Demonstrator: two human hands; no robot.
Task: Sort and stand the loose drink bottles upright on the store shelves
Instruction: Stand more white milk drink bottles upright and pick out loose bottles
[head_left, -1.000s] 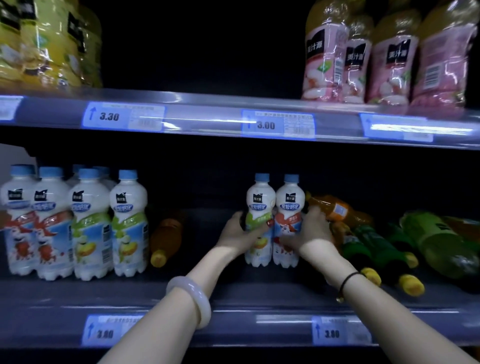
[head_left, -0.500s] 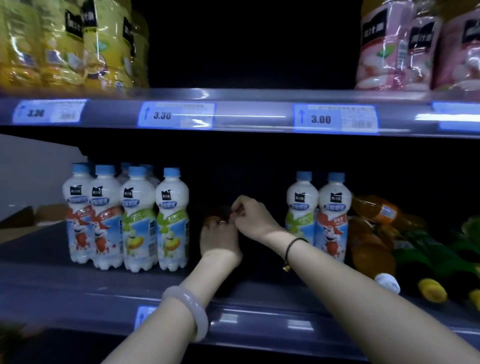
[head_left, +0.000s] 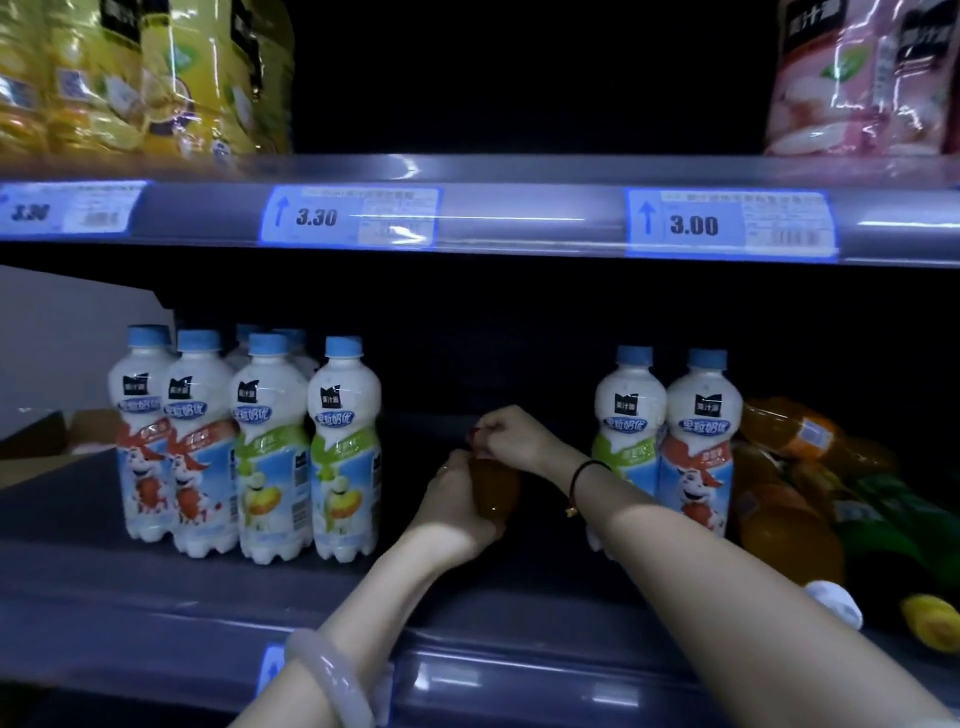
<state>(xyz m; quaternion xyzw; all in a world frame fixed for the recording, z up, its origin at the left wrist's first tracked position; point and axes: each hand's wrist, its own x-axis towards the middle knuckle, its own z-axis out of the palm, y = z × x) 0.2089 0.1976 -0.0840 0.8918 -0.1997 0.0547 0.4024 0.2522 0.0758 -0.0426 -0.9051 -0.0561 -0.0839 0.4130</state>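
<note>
Head view: two bare arms reach into the middle of a dim store shelf (head_left: 156, 587).
Left hand (head_left: 457, 506): wraps the lower body of a brown drink bottle (head_left: 493, 491) at frame centre; a pale translucent bangle (head_left: 332, 675) sits on the forearm at the lower middle.
Right hand (head_left: 511, 439): fingers pinched on the top end of the same brown bottle; a thin black cord bracelet (head_left: 584, 475) circles the wrist.
Grip: both hands hold the brown bottle, left narrow around the body, right closed at the top.
Brown bottle: in the empty gap of the shelf, between the two white groups; whether its base touches the shelf I cannot tell.
Left group: white milk-drink bottles with blue caps (head_left: 270, 452), upright in a tight cluster, left of centre.
Right pair: two white blue-capped bottles (head_left: 698, 441), upright, just right of the right forearm.
Loose pile: orange and green bottles (head_left: 810, 499) lying on their sides at the right edge.
Upper shelf: yellow bottles (head_left: 156, 78) upper left, pink-labelled bottles (head_left: 857, 78) upper right, blue price tags (head_left: 727, 223) along its front rail.
</note>
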